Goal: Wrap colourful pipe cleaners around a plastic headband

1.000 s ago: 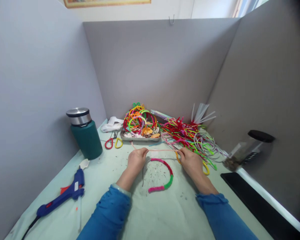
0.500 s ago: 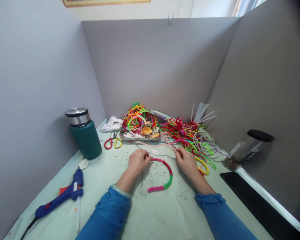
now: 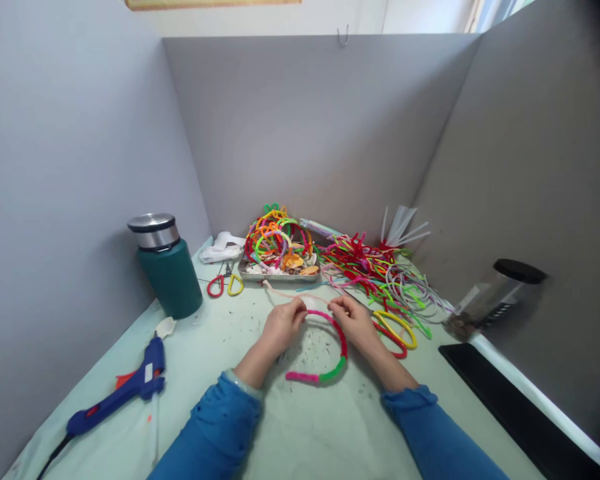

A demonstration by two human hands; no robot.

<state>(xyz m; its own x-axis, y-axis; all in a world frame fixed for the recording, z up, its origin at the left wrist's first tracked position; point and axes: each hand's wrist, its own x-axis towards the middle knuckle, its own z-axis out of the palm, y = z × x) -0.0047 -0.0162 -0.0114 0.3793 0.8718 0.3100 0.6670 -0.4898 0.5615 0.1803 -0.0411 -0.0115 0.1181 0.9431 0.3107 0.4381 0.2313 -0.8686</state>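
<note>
A curved pink, red and green fuzzy strip (image 3: 342, 340) has its upper end at the fingertips of my left hand (image 3: 283, 325), which are pinched on it. Its lower pink end lies over the pale green cloth. Closed fingers of my right hand (image 3: 354, 321) pinch a thin pale pink pipe cleaner (image 3: 287, 293), which runs left behind both hands. Beside my right hand lie scissors with yellow and red handles (image 3: 399, 330). Small dark clippings are scattered inside the curve.
A metal tray (image 3: 280, 277) at the back holds colourful rings and shells. Loose pipe cleaners (image 3: 375, 267) are heaped right of it. A green bottle (image 3: 172, 280) and a blue glue gun (image 3: 125, 393) stand and lie left. A clear jar (image 3: 495, 300) is at right.
My right hand has moved left towards my left hand, bringing the pale pink pipe cleaner along. The curved strip's lower end has shifted left. More of the yellow and red scissor handles shows.
</note>
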